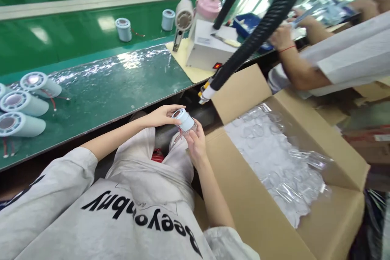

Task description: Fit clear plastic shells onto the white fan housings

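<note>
Two hands [166, 115] [197, 143], green bench [122, 85] (glossy)

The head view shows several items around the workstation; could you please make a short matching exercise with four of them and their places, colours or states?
Column one
1. Light-blue cylinder above the lap
2. Cardboard box
3. Thick hose
4. Device box

Column two
A. On a yellow sheet, with a red switch
B. Between the left hand and the right hand
C. Black and ribbed, ending in a white-and-yellow tip
D. Open, with clear plastic pieces inside

Right pairs: 1-B, 2-D, 3-C, 4-A.
</note>
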Action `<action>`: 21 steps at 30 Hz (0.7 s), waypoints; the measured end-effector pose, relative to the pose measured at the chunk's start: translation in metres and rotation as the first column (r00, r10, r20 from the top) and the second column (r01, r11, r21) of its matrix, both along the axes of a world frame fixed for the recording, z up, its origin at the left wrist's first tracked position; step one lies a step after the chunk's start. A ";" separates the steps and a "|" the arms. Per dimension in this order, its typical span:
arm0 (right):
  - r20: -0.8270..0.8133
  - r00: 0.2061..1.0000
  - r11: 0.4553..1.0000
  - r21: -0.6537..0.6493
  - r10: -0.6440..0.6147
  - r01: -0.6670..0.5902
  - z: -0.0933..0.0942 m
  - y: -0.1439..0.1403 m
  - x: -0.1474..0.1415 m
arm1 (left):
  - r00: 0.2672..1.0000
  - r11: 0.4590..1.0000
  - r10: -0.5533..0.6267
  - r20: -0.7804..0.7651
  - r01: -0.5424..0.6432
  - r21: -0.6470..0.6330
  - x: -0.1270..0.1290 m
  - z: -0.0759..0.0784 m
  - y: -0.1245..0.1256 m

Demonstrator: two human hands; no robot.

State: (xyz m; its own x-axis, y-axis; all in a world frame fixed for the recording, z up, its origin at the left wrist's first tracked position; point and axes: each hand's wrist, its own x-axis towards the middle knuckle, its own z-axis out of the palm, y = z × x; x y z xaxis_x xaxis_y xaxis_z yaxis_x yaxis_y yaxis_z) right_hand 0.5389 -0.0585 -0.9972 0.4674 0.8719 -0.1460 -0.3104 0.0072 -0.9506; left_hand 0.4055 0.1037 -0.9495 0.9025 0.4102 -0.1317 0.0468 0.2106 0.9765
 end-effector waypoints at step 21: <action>0.700 0.690 0.889 0.180 0.185 -0.422 0.038 -0.022 0.020 | 0.991 0.995 -0.097 -0.089 0.100 0.028 -0.044 0.027 -0.032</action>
